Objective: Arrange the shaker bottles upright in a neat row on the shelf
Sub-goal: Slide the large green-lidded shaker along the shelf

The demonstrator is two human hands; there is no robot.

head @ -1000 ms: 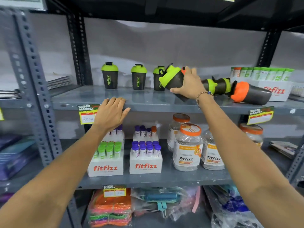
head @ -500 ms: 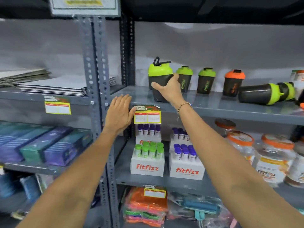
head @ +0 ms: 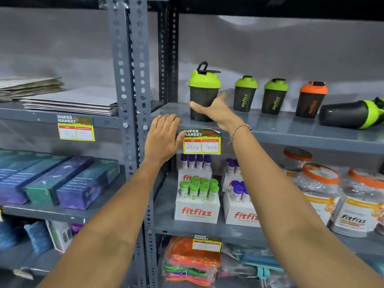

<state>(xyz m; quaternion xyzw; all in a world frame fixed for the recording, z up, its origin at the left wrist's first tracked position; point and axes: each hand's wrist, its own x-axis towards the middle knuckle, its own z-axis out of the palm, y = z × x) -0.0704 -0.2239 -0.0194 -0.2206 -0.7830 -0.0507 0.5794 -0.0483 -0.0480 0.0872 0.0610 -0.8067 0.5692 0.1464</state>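
Observation:
A dark shaker bottle with a green lid (head: 204, 90) stands upright at the left end of the grey shelf (head: 291, 132), nearer the front than the rest. My right hand (head: 216, 110) is spread against its lower right side, thumb across the front, fingers loose. Further right stand two smaller green-lidded shakers (head: 245, 94) (head: 274, 97) and an orange-lidded shaker (head: 311, 99) in a row near the back. Another green-lidded shaker (head: 351, 115) lies on its side at the right edge. My left hand (head: 164, 138) rests flat on the shelf's front edge, holding nothing.
A perforated grey upright post (head: 133, 100) stands just left of my left hand. A price tag (head: 201, 142) hangs on the shelf edge. Below are fitfizz boxes of tubes (head: 197, 204) and orange-lidded jars (head: 320, 183). Flat card sheets (head: 72, 100) lie on the left shelf.
My right hand carried the green-lidded shaker left, stood it upright at the row's left end and loosened its grip. My left hand stayed on the shelf edge.

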